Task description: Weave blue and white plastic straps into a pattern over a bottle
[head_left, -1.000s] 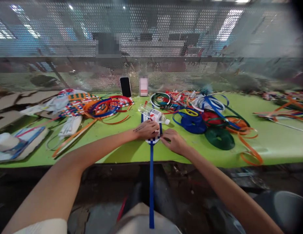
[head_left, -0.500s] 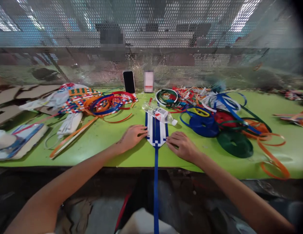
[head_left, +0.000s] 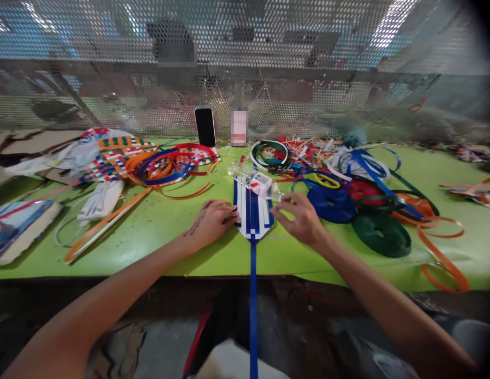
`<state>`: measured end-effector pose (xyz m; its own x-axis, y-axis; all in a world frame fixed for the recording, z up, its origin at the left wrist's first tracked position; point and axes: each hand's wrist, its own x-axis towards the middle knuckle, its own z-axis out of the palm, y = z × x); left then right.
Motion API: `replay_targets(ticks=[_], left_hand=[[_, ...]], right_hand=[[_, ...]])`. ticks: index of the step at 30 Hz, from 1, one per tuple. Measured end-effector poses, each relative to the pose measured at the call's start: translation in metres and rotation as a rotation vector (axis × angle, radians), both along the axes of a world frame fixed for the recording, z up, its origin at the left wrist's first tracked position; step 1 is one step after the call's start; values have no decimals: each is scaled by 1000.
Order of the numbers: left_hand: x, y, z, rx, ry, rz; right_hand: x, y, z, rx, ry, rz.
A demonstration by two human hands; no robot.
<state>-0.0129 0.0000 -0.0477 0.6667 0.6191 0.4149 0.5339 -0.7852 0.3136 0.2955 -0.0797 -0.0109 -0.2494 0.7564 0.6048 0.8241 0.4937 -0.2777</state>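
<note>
A small blue-and-white woven strap piece [head_left: 253, 213] lies on the green table [head_left: 161, 237] in front of me. One long blue strap [head_left: 252, 295] hangs from it over the table's near edge. My left hand [head_left: 213, 221] rests at its left edge, fingers curled against it. My right hand [head_left: 302, 218] is at its right edge, raised a little, fingers bent near the piece and a clear plastic bottle [head_left: 256, 182] lying just behind it.
Coils of blue [head_left: 330, 202], green [head_left: 381, 236] and red strap lie to the right, with loose orange strap [head_left: 442, 252]. Woven mats and orange-blue loops [head_left: 161, 166] sit at the left. A phone [head_left: 205, 127] leans on the perforated metal screen behind.
My left hand slid off the top of the woven piece to its left edge. My right hand lifted from the table and moved up the right side. The view shifted slightly.
</note>
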Motion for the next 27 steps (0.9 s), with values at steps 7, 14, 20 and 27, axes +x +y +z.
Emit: replay_targets(ticks=[7, 14, 20, 27], left_hand=[[2, -3, 9, -10, 65, -8], [2, -4, 7, 10, 30, 3], [2, -5, 4, 5, 22, 26], [3, -2, 0, 20, 33, 21]], right_hand=[[0, 79, 1, -240, -93, -215], [-2, 106, 2, -112, 25, -90], [42, 52, 44, 72, 36, -133], [24, 15, 15, -148, -61, 116]])
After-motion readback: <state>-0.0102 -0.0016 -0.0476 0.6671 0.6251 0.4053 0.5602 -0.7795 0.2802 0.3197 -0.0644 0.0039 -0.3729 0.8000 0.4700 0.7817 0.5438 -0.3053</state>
